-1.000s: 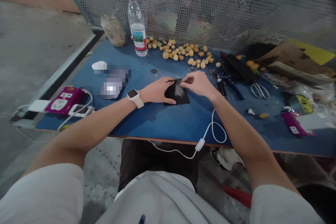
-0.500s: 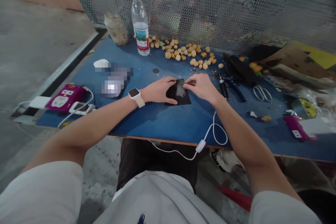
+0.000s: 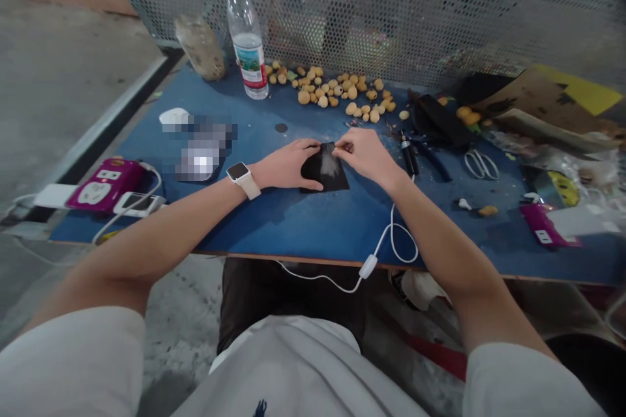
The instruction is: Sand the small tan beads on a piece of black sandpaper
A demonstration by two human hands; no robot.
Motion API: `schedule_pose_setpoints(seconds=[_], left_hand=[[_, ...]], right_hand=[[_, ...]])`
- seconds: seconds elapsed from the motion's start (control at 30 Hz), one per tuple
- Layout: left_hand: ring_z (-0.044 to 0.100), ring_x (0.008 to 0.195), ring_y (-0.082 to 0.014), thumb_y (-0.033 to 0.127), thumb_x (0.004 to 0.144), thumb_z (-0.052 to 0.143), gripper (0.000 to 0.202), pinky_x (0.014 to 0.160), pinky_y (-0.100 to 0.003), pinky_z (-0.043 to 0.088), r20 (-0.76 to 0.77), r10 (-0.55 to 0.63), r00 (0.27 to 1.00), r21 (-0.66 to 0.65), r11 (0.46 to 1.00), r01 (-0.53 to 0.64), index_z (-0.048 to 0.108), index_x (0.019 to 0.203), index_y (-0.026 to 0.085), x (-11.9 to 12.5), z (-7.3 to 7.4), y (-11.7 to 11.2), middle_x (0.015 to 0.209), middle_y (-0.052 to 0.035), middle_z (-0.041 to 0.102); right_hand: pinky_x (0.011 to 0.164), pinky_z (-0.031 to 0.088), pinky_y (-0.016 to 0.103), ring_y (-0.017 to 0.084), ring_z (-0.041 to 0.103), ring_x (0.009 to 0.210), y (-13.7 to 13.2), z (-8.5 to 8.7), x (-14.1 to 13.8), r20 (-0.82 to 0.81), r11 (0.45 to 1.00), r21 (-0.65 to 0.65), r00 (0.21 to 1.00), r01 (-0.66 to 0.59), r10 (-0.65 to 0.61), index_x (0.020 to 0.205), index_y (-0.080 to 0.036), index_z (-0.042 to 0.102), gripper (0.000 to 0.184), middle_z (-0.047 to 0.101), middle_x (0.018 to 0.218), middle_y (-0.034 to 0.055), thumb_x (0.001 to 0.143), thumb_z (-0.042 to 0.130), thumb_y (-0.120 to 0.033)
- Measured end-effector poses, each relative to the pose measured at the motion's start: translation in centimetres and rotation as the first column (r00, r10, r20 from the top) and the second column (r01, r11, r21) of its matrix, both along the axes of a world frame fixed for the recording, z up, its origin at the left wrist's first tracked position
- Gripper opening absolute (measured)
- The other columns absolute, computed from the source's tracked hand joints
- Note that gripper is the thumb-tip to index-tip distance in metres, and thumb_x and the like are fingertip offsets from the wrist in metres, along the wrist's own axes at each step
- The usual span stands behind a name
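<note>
A black sheet that looks like sandpaper (image 3: 317, 176), marked by a pale dusty patch, lies on the blue table (image 3: 283, 221). My left hand (image 3: 286, 166) rests flat on the sheet's left side, thumb and fingers apart, a watch (image 3: 238, 172) on its wrist. Over the sheet's upper right part, my right hand (image 3: 364, 151) is closed in a pinch at the edge of the pale patch. Whatever sits between those fingertips is too small and covered to make out.
Small round yellowish pieces (image 3: 323, 91) are heaped behind my hands, beside a water bottle (image 3: 247, 45). Pliers (image 3: 435, 159), scissors (image 3: 482, 164) and a black-handled tool (image 3: 407, 155) lie at right. A white cable (image 3: 391, 228) hangs over the front edge. A purple power strip (image 3: 105, 186) sits at left.
The whole view has shifted slightly, moving the table things left and up. My right hand stays pinched and has moved a little on the sheet; my left hand keeps its place.
</note>
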State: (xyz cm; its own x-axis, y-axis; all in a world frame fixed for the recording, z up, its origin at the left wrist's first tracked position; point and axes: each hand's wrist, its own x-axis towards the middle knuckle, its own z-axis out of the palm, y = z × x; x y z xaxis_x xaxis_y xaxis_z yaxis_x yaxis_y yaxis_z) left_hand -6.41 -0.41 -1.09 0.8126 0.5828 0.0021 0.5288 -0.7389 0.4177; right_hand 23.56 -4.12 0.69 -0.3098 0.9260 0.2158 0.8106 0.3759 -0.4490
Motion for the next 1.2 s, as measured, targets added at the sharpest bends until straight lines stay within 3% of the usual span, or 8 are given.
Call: schedule_pose_setpoints(seconds=[0.17,0.37,0.53,0.67,0.87,1.03,1.2], left_hand=[[0.047,0.192,-0.0538,0.093,0.103,0.084,0.128,0.161,-0.057,0.038,-0.014,-0.003,1.0,-0.009,1.0,0.003,0.06,0.194,0.006,0.0,0.1,-0.1,0.207,-0.0302,0.048],[0.047,0.192,-0.0543,0.096,0.104,0.082,0.129,0.159,-0.059,0.04,0.014,-0.014,1.0,0.002,1.0,0.014,0.058,0.196,0.008,-0.2,-0.4,0.2,0.207,-0.03,0.049],[0.048,0.191,-0.0536,0.097,0.103,0.081,0.132,0.159,-0.057,0.04,0.015,-0.021,1.0,-0.007,1.0,0.021,0.059,0.195,0.005,0.0,-0.2,0.2,0.207,-0.0305,0.049],[0.046,0.192,-0.0551,0.098,0.103,0.081,0.133,0.159,-0.059,0.04,0.012,-0.02,1.0,-0.012,1.0,0.02,0.057,0.196,0.005,-0.1,-0.3,0.3,0.208,-0.0303,0.047],[0.049,0.191,-0.0517,0.097,0.104,0.082,0.126,0.159,-0.058,0.04,0.044,-0.044,0.998,0.002,0.999,0.044,0.061,0.195,0.013,-0.3,-0.6,0.6,0.206,-0.0258,0.052],[0.047,0.192,-0.053,0.097,0.102,0.084,0.131,0.16,-0.056,0.039,0.02,-0.013,1.0,-0.001,1.0,0.013,0.059,0.195,0.008,-0.2,-0.5,0.4,0.207,-0.0291,0.049],[0.047,0.192,-0.0543,0.093,0.102,0.084,0.129,0.16,-0.059,0.038,0.016,-0.02,1.0,-0.015,1.0,0.02,0.059,0.195,0.008,-0.2,-0.2,0.3,0.207,-0.0289,0.049]], right_hand=[[0.099,0.072,0.059,0.036,0.084,0.092,-0.1,0.2,0.3,-0.035,0.988,-0.137,0.997,-0.07,0.066,0.099,-0.027,0.099,0.019,0.09,0.098,0.0129,0.108,0.1,-0.043],[0.106,0.074,0.064,0.039,0.087,0.098,-0.1,0.3,0.3,-0.049,0.999,-0.028,0.999,0.019,-0.02,0.104,-0.026,0.102,0.016,0.095,0.109,0.0164,0.107,0.098,-0.04],[0.1,0.076,0.061,0.039,0.089,0.093,-0.2,0.5,0.8,-0.098,0.973,-0.227,0.995,-0.05,0.028,0.099,-0.027,0.101,0.02,0.094,0.097,0.0133,0.101,0.104,-0.046],[0.105,0.076,0.065,0.041,0.089,0.099,-0.3,0.5,0.7,-0.106,0.996,-0.092,0.994,0.003,-0.013,0.105,-0.027,0.103,0.023,0.094,0.107,0.0169,0.107,0.101,-0.049],[0.096,0.077,0.058,0.037,0.088,0.091,-0.7,1.1,0.7,-0.1,0.967,-0.229,0.991,-0.11,0.089,0.099,-0.028,0.102,0.019,0.093,0.094,0.0108,0.1,0.106,-0.046],[0.101,0.077,0.06,0.037,0.089,0.095,-0.7,0.9,0.4,-0.1,0.994,-0.102,0.995,-0.035,0.025,0.103,-0.027,0.103,0.013,0.096,0.107,0.0137,0.103,0.103,-0.039],[0.098,0.078,0.057,0.038,0.092,0.094,-0.8,1.2,0.5,-0.135,0.953,-0.274,0.986,-0.131,0.097,0.097,-0.028,0.102,0.009,0.095,0.094,0.01,0.097,0.106,-0.036]])
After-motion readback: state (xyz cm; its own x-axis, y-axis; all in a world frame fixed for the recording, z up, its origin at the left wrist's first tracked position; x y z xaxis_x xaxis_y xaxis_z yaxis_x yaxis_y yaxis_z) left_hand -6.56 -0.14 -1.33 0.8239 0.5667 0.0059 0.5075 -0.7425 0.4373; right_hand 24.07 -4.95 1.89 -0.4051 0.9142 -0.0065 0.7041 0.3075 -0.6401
